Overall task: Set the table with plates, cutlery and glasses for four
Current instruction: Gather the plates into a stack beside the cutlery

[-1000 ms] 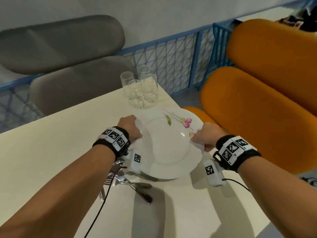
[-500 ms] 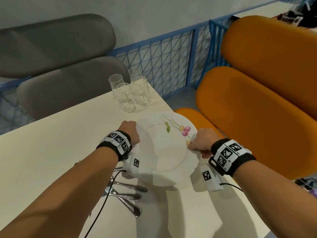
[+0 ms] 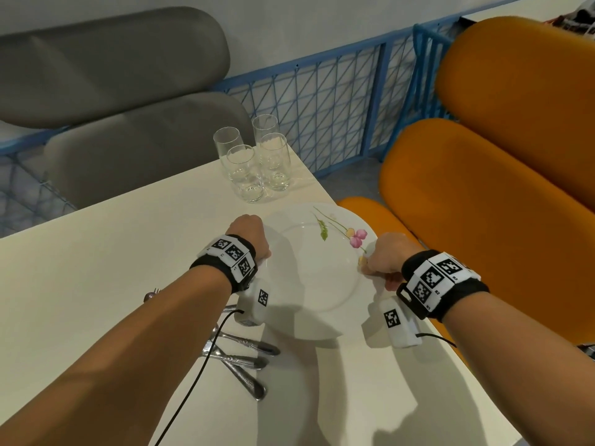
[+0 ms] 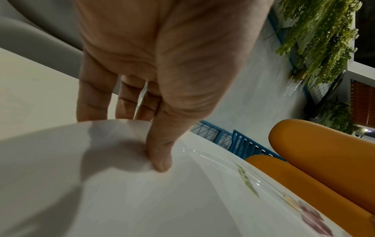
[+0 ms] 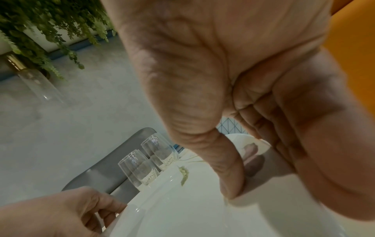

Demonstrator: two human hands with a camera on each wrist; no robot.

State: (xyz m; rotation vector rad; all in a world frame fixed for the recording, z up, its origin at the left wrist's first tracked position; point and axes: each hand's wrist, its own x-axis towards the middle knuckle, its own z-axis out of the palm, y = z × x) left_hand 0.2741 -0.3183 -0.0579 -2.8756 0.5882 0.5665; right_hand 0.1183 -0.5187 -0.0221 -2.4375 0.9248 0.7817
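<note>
A white plate [image 3: 315, 278] with a flower pattern is held over the near right part of the cream table [image 3: 96, 252]. My left hand [image 3: 249, 233] grips its left rim, thumb [image 4: 160, 157] on top and fingers beneath. My right hand [image 3: 386, 255] grips the right rim, thumb [image 5: 229, 173] pressed on top. Several clear glasses [image 3: 254, 162] stand together at the table's far right corner, just beyond the plate. Several pieces of metal cutlery [image 3: 244, 352] lie on the table under my left forearm, partly hidden by it.
Orange padded chairs [image 3: 483, 204] press close along the table's right edge. A grey chair [image 3: 128, 140] stands behind the far edge. A blue wire fence [image 3: 322, 98] runs along the wall. The left half of the table is bare.
The plate in both hands has shifted slightly off the cutlery, whose handles now show more fully. Both grips are unchanged.
</note>
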